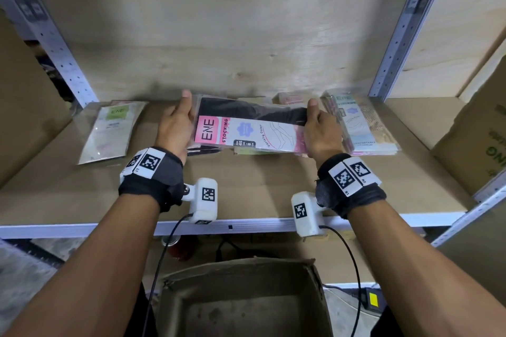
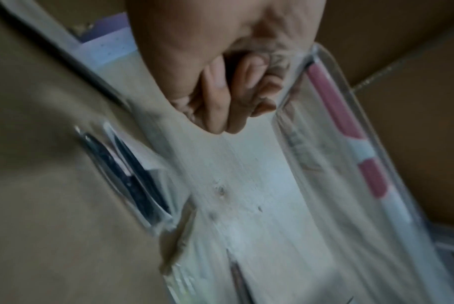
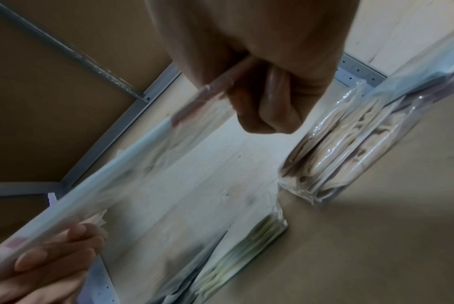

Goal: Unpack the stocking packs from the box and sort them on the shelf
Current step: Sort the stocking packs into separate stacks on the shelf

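Both hands hold one pink-labelled stocking pack (image 1: 246,128) with black stockings inside, lying sideways just above the wooden shelf (image 1: 246,189). My left hand (image 1: 178,123) grips its left end and my right hand (image 1: 320,128) grips its right end. In the left wrist view the left fingers (image 2: 220,96) curl under the clear wrapper (image 2: 337,144). The right wrist view shows my right hand (image 3: 267,98) pinching the pack's edge (image 3: 142,154). Under the held pack lie a green-labelled stack (image 3: 246,242) and dark packs (image 2: 132,176). The open cardboard box (image 1: 241,301) stands below the shelf.
A green-labelled pack (image 1: 109,131) lies at the shelf's left. A stack of blue-labelled beige packs (image 1: 361,123) sits at the right, more packs (image 1: 290,98) behind. A large carton (image 1: 476,139) fills the right bay. Metal uprights (image 1: 405,24) frame the shelf, with a plywood back wall.
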Demonstrator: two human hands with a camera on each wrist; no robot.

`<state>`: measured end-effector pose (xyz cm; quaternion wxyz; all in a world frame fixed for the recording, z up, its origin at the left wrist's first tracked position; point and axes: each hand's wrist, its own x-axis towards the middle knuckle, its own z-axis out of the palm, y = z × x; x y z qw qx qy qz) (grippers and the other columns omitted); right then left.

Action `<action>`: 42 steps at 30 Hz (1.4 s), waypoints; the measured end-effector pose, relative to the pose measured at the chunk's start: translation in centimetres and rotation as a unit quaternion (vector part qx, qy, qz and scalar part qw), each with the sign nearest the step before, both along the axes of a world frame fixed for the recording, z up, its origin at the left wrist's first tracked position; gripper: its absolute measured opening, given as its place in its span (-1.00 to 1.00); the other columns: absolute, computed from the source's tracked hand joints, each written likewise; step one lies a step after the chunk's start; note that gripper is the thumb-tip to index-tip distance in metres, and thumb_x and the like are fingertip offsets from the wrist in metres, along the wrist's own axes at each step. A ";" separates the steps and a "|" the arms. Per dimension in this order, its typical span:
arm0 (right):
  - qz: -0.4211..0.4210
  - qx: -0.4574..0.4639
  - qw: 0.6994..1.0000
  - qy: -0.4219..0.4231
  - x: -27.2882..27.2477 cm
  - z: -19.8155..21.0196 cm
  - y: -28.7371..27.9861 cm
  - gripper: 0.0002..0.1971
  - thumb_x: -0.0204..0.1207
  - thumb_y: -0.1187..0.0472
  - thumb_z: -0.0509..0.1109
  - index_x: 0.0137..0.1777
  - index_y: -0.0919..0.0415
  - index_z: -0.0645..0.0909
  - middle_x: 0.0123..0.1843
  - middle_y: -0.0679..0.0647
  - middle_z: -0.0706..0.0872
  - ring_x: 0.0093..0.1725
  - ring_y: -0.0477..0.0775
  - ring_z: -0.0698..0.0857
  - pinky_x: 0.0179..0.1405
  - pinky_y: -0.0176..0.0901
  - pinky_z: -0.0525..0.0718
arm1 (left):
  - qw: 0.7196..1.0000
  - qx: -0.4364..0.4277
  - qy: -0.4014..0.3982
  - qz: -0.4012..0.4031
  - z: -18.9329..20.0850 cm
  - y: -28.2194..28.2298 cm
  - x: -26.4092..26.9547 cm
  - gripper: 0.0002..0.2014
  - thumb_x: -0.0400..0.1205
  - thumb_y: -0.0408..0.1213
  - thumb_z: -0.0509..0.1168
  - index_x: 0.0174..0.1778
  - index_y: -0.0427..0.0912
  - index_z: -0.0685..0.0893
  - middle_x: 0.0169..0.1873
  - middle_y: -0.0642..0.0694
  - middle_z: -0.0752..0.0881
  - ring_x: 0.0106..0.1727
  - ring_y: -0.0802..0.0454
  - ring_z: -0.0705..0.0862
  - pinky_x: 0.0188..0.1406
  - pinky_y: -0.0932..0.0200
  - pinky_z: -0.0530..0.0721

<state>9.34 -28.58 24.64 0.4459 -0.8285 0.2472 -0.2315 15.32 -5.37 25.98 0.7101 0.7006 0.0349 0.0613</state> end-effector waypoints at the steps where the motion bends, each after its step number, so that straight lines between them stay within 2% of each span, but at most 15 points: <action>1: -0.002 -0.003 1.000 -0.006 0.1 0.0 0.1 -0.34 0.77 -0.19 -0.09 0.21 0.31 0.69 0.19 0.31 0.74 0.03 0.14 0.59 0.00 -0.13 0.35 | 0.999 -0.037 0.015 -0.008 0.0 0.0 0.0 -0.56 0.76 0.12 0.16 -0.32 -0.11 0.46 -0.66 0.04 0.62 -0.64 0.11 0.69 -0.68 0.39 0.51; 4: 0.011 -0.006 1.000 -0.023 0.6 -0.3 0.2 -0.35 0.78 -0.16 -0.08 0.17 0.31 0.71 0.14 0.30 0.77 0.14 0.25 0.69 0.09 -0.09 0.50 | 0.992 -0.119 0.044 -0.024 -0.1 0.1 0.1 -0.55 0.76 0.09 0.20 -0.35 -0.13 0.49 -0.71 0.01 0.54 -0.79 0.12 0.45 -0.83 0.38 0.26; 6: 0.027 0.006 0.999 -0.034 0.9 -0.4 0.3 -0.36 0.78 -0.14 -0.06 0.18 0.34 0.72 0.13 0.32 0.77 0.16 0.33 0.71 0.23 0.09 0.63 | 0.985 -0.158 0.064 -0.031 -0.2 0.3 0.2 -0.54 0.75 0.08 0.22 -0.40 -0.13 0.48 -0.69 -0.01 0.52 -0.78 0.12 0.36 -0.86 0.32 0.16; 8: 0.037 0.008 0.999 -0.034 1.2 -0.5 0.3 -0.37 0.78 -0.14 -0.06 0.19 0.32 0.73 0.12 0.30 0.78 0.14 0.32 0.71 0.24 0.14 0.65 | 0.979 -0.183 0.081 -0.047 -0.3 0.5 0.3 -0.56 0.75 0.08 0.21 -0.36 -0.14 0.50 -0.66 0.00 0.54 -0.77 0.14 0.37 -0.86 0.30 0.15; 13: 0.037 0.010 0.998 -0.042 1.6 -0.7 0.2 -0.42 0.78 -0.15 -0.04 0.06 0.25 0.71 -0.01 0.19 0.75 -0.05 0.19 0.67 -0.03 -0.13 0.53 | 0.972 -0.206 0.097 -0.064 -0.2 0.8 0.4 -0.56 0.75 0.08 0.20 -0.32 -0.17 0.52 -0.57 -0.03 0.53 -0.71 0.12 0.33 -0.84 0.30 0.18; 19: 0.033 0.032 0.998 -0.047 1.9 -1.1 0.0 -0.49 0.77 -0.15 0.00 -0.01 0.19 0.67 -0.04 0.17 0.76 -0.07 0.17 0.68 -0.09 -0.16 0.49 | 0.972 -0.200 0.087 -0.089 -0.2 0.7 0.5 -0.55 0.77 0.10 0.15 -0.28 -0.19 0.54 -0.48 -0.07 0.48 -0.62 0.09 0.30 -0.67 0.25 0.21; 24: 0.028 0.034 0.998 -0.044 1.9 -1.3 0.3 -0.45 0.77 -0.12 0.01 -0.01 0.30 0.69 0.00 0.27 0.78 0.00 0.28 0.72 0.08 0.06 0.66 | 0.966 -0.214 0.083 -0.120 -0.4 0.8 0.7 -0.61 0.79 0.10 0.09 0.10 -0.19 0.54 -0.37 -0.12 0.42 -0.70 0.13 0.27 -0.80 0.31 0.22; 26: 0.031 0.067 0.997 -0.027 1.9 -1.5 0.3 -0.42 0.77 -0.14 0.01 0.05 0.32 0.69 0.03 0.28 0.79 0.05 0.31 0.74 0.19 0.19 0.69 | 0.972 -0.193 0.086 -0.097 -0.4 0.6 0.8 -0.58 0.75 0.14 0.14 0.09 -0.19 0.56 -0.33 -0.14 0.53 -0.62 0.10 0.34 -0.75 0.33 0.25; 28: 0.038 0.122 0.992 -0.009 1.7 -1.4 0.1 -0.41 0.76 -0.17 -0.01 0.11 0.29 0.70 0.04 0.26 0.80 0.06 0.29 0.77 0.18 0.24 0.72 | 0.974 -0.199 0.081 -0.072 -0.2 0.6 0.8 -0.51 0.68 0.23 0.22 0.04 -0.21 0.61 -0.25 -0.12 0.69 -0.49 0.07 0.56 -0.58 0.34 0.44; 30: 0.024 0.187 0.982 -0.014 1.6 -1.1 -0.5 -0.43 0.76 -0.17 -0.01 0.12 0.24 0.70 0.00 0.25 0.80 0.00 0.26 0.79 0.03 0.15 0.80 | 0.959 -0.261 0.038 -0.100 0.3 0.7 0.9 -0.47 0.65 0.30 0.21 0.03 -0.17 0.69 -0.17 -0.12 0.78 -0.36 0.06 0.70 -0.44 0.32 0.63; 32: 0.014 0.248 0.968 -0.033 1.4 -0.7 -1.0 -0.50 0.74 -0.19 0.00 -0.01 0.12 0.67 0.05 0.31 0.79 -0.06 0.27 0.79 -0.21 0.08 0.79 | 0.945 -0.281 0.028 -0.165 0.5 0.8 0.7 -0.29 0.63 0.39 0.11 0.20 -0.23 0.72 -0.05 -0.20 0.84 -0.18 0.00 0.80 -0.29 0.23 0.75; 34: 0.011 0.306 0.951 -0.055 1.3 -0.5 -1.1 -0.57 0.74 -0.19 0.04 -0.09 0.04 0.62 0.07 0.29 0.80 -0.12 0.21 0.76 -0.35 -0.03 0.68 | 0.950 -0.214 0.037 -0.226 0.4 0.2 0.3 -0.19 0.61 0.44 0.07 0.37 -0.25 0.67 0.14 -0.24 0.83 0.09 -0.11 0.84 -0.05 0.11 0.81; 36: 0.001 0.371 0.925 -0.086 1.1 -0.4 -0.5 -0.59 0.75 -0.13 0.07 -0.17 0.03 0.62 -0.13 0.12 0.81 -0.30 0.10 0.77 -0.52 -0.13 0.65 | 0.950 -0.101 0.025 -0.296 0.1 -1.1 -0.6 -0.26 0.61 0.40 0.14 0.40 -0.18 0.64 0.18 -0.19 0.82 0.18 -0.16 0.82 0.06 0.06 0.80; 39: 0.004 0.331 0.940 -0.081 1.3 -0.6 0.4 -0.55 0.79 -0.04 0.02 -0.25 0.08 0.57 -0.24 0.12 0.70 -0.22 0.17 0.77 -0.21 0.09 0.72 | 0.939 0.014 -0.018 -0.342 -0.1 -3.0 -2.2 -0.39 0.55 0.31 0.34 0.33 -0.08 0.65 0.08 -0.12 0.86 0.05 -0.14 0.86 -0.02 0.11 0.82; 42: 0.036 0.331 0.940 -0.077 1.0 -0.8 1.4 -0.54 0.82 0.06 -0.03 -0.20 0.21 0.57 -0.25 0.17 0.70 -0.31 0.11 0.72 -0.19 0.08 0.69 | 0.956 0.023 -0.049 -0.287 -0.5 -3.7 -2.6 -0.48 0.53 0.10 0.51 0.25 -0.20 0.67 -0.04 -0.11 0.88 -0.12 -0.11 0.88 -0.15 0.16 0.82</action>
